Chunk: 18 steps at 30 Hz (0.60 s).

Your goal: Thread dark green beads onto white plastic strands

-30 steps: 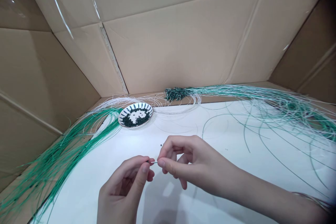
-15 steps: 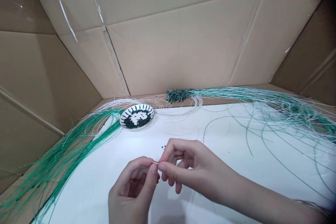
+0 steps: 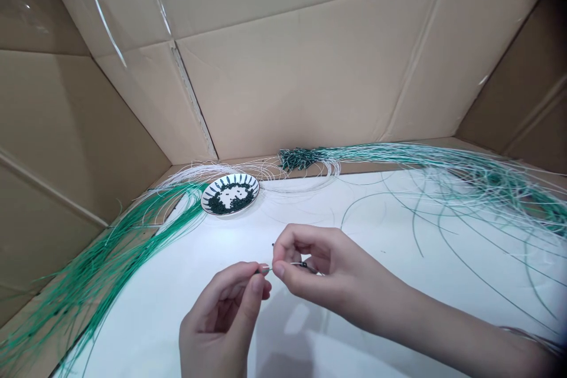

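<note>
My left hand (image 3: 225,319) and my right hand (image 3: 316,277) meet low in the middle, above a white sheet (image 3: 186,307). Both pinch a thin white strand (image 3: 270,269) between thumb and forefinger. A small dark bead (image 3: 303,264) sits on the strand inside my right hand's fingers. A little black-and-white striped dish (image 3: 230,193) with several dark green beads stands further back to the left.
A bundle of green strands (image 3: 93,260) fans out at the left. Green and white strands (image 3: 478,189) sprawl across the right, with a dark green cluster (image 3: 299,158) at the back. Cardboard walls (image 3: 310,71) enclose the sheet on three sides.
My right hand has slid slightly right along the strand and its fingers have parted a little, so the dark bead now shows. My left hand keeps its pinch.
</note>
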Tool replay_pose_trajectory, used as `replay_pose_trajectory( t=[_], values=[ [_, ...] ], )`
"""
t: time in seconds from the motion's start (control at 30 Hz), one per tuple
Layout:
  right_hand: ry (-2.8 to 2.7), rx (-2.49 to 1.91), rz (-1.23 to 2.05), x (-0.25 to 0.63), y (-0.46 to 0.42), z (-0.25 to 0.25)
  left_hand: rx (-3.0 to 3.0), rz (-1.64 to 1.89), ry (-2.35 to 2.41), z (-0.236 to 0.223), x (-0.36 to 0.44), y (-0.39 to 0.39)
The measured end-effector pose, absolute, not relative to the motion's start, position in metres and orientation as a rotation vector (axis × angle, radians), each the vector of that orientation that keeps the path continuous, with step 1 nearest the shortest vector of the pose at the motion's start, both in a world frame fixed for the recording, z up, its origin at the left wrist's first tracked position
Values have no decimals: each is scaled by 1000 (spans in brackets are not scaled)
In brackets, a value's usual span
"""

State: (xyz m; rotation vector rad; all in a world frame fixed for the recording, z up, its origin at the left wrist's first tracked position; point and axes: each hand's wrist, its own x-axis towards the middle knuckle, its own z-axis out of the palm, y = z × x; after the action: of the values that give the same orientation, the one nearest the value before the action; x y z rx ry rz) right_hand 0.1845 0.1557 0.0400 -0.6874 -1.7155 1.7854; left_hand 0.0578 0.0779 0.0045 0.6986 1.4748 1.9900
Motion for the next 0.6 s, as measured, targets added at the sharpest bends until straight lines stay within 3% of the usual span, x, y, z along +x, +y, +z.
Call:
replay_pose_trajectory(
  t=[0.6],
  values=[
    [-2024, -725, 1258, 189, 151, 41, 711, 1909, 1411, 10, 55, 75]
  ],
)
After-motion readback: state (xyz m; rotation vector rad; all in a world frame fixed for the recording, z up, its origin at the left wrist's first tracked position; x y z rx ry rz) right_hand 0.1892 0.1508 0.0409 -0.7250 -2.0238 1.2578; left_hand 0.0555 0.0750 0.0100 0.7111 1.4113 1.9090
